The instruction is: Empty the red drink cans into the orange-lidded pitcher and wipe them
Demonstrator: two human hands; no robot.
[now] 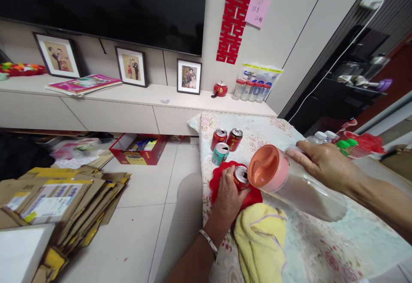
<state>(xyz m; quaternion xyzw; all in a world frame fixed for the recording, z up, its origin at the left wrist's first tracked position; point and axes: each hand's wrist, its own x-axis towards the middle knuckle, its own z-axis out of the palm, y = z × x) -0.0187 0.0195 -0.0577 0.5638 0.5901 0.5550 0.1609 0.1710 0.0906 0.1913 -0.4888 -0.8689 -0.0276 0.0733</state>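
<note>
Pitcher point(312, 193) with see-through body lies tilted in the air at your right side, and its orange lid point(264, 169) points down to the left. Your right hand point(331, 167) is closed around what seems to be its handle, near the lid end, with the thumb along the upper side; I judge that this grip lets you control the angle of the whole body. Your left hand point(229, 191) is curled around the side of the red can point(241, 176), probably because a light can moves easily when it is not held. The fingers leave its top uncovered, so the dark opening stays free and faces up. This can is in the red tray point(215, 185), although its bottom is hidden and I cannot tell exactly how it stands there. The lid is just beside the can's rim; I cannot say if they touch. The yellow cloth point(262, 240) lies bunched at the near edge of the tray, perhaps to be within easy reach. Beyond the tray, one green can point(220, 154) and two darker cans point(219, 139) stand upright in a close group on the tabletop point(296, 248), maybe so that they leave more room for your hands.
</note>
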